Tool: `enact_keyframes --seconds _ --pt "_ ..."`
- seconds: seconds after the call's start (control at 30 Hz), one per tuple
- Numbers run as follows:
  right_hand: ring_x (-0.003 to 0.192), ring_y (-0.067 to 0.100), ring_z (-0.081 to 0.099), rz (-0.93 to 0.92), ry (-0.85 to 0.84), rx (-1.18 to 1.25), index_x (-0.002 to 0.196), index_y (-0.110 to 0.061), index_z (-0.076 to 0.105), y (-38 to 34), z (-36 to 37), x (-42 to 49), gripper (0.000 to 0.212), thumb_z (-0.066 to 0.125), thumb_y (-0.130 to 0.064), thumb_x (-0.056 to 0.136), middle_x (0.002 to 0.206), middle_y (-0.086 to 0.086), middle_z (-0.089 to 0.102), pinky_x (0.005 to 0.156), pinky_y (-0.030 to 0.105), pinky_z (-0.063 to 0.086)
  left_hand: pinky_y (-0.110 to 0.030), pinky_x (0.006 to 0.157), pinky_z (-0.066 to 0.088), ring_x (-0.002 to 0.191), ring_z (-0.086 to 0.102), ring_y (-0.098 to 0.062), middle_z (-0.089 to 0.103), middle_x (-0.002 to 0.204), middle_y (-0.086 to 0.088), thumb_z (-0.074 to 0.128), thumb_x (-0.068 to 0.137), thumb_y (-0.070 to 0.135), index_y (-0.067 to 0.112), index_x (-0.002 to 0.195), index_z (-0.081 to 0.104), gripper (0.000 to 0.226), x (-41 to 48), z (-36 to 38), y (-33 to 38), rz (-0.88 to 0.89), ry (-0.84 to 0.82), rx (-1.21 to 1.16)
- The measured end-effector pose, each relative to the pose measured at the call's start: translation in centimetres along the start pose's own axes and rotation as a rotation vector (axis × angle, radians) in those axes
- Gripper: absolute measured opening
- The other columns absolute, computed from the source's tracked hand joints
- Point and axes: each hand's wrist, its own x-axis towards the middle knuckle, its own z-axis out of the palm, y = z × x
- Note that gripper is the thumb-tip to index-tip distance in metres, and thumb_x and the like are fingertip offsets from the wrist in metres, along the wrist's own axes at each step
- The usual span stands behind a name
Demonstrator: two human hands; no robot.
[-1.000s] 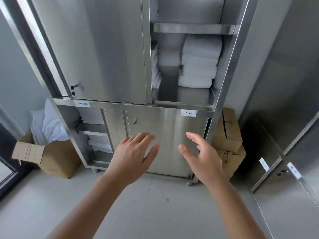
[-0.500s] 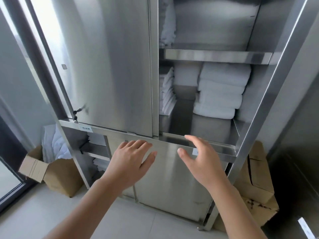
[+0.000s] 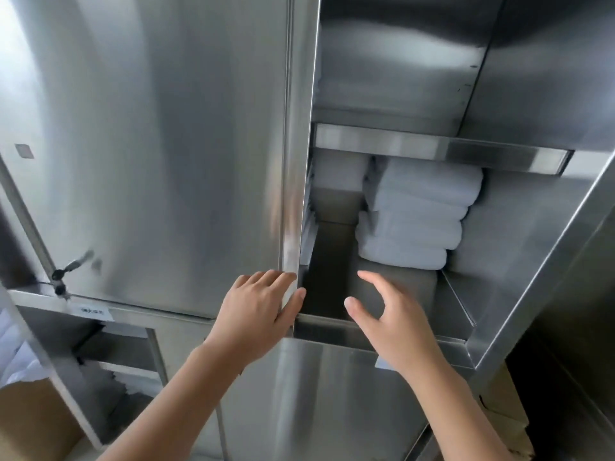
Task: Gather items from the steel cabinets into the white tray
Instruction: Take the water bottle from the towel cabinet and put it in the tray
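The steel cabinet's upper sliding door point(image 3: 166, 161) covers the left half. My left hand point(image 3: 256, 314) is on its lower right edge, fingers on the front face and thumb round the edge. The right half stands open, and a stack of folded white towels point(image 3: 416, 214) sits on the lower shelf point(image 3: 456, 304) toward the back. A thinner pile of white linen point(image 3: 307, 227) shows just behind the door edge. My right hand point(image 3: 389, 324) hovers open at the shelf's front lip, below and in front of the towels, touching nothing. No white tray is in view.
An upper shelf point(image 3: 432, 149) spans the opening above the towels. Below, the lower cabinet door point(image 3: 332, 394) is shut, with an open bay holding white linen point(image 3: 109, 377) to its left. Cardboard boxes sit at the bottom left point(image 3: 30, 424) and bottom right point(image 3: 509, 420).
I have moved closer and looked up at the upper cabinet. Both hands rose from in front of the lower door; the left now holds the sliding door's edge, the right reaches the open shelf.
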Motion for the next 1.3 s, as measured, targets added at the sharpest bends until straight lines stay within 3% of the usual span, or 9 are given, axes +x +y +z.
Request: enact_keyframes --seconds 0.33,0.7,0.9,1.07,1.3 --pt "0.132 0.001 0.046 0.010 0.032 0.055 0.142 -0.031 0.053 -0.7 2.4 5.6 0.052 0.063 -0.046 0.093 0.142 -0.017 0.054 0.103 0.016 0.032 -0.031 0.084 0.049 0.097 0.066 -0.017 0.069 0.112 0.010 0.031 0.100 0.052 0.025 0.117 0.064 0.045 5.4 0.7 -3.0 0.085 0.050 -0.002" --pt "0.128 -0.005 0.045 -0.117 0.034 0.083 0.142 -0.033 0.053 0.6 0.6 8.3 0.057 0.059 -0.054 0.089 0.138 -0.021 0.054 0.090 -0.001 0.026 -0.030 0.085 0.053 0.106 0.065 -0.014 0.066 0.119 0.012 0.018 0.100 0.062 0.028 0.124 0.061 0.060 6.5 0.4 -0.4 0.026 0.072 0.036" --pt "0.128 -0.001 0.047 -0.164 0.024 0.123 0.142 -0.032 0.053 2.3 -2.1 8.3 0.056 0.061 -0.052 0.090 0.136 -0.023 0.053 0.097 0.013 0.032 -0.030 0.083 0.052 0.107 0.064 -0.015 0.064 0.123 0.012 0.013 0.097 0.065 0.030 0.129 0.057 0.065 5.9 0.8 1.5 -0.065 0.047 0.079" --pt "0.124 -0.008 0.043 -0.181 0.001 0.153 0.140 -0.035 0.054 3.8 -2.6 7.3 0.057 0.058 -0.056 0.088 0.123 -0.032 0.046 0.088 -0.007 0.023 -0.033 0.079 0.052 0.107 0.062 -0.015 0.063 0.119 0.012 0.012 0.095 0.066 0.034 0.129 0.054 0.063 5.0 1.2 1.7 -0.171 0.014 0.087" --pt "0.130 -0.001 0.047 -0.185 -0.081 0.195 0.141 -0.034 0.053 5.1 -2.3 5.7 0.054 0.061 -0.051 0.091 0.137 -0.023 0.054 0.101 0.016 0.035 -0.035 0.080 0.052 0.108 0.062 -0.018 0.064 0.123 0.007 0.013 0.094 0.066 0.030 0.131 0.052 0.065 5.1 1.0 2.2 -0.230 0.002 0.079"
